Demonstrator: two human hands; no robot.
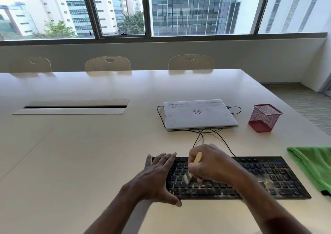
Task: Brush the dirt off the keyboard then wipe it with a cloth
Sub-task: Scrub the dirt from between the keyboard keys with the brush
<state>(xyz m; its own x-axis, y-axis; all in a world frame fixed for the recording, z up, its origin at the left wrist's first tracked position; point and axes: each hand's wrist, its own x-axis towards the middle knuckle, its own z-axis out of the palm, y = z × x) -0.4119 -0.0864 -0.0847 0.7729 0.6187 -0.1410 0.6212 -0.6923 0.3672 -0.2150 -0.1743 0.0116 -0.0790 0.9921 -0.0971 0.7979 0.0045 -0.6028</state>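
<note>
Bracing the black keyboard (268, 178), the left hand (157, 176) lies flat over its left end, fingers straight and close together, thumb spread out along the near edge. Keyboard rests on the counter (89, 153) directly in front of the person, long axis running left to right, right end slightly nearer. The right hand (209, 164) grips a brush (198, 157) with curled fingers; its pale handle points up and away, bristle end down on the left-centre keys. Yellowish dirt (265, 181) is visible on the keys to the right. A green cloth (313, 164) lies just beside the keyboard's right end. Beyond it are a closed laptop (198, 114), a black cable (223, 144) and a red mesh holder (265, 118).
</note>
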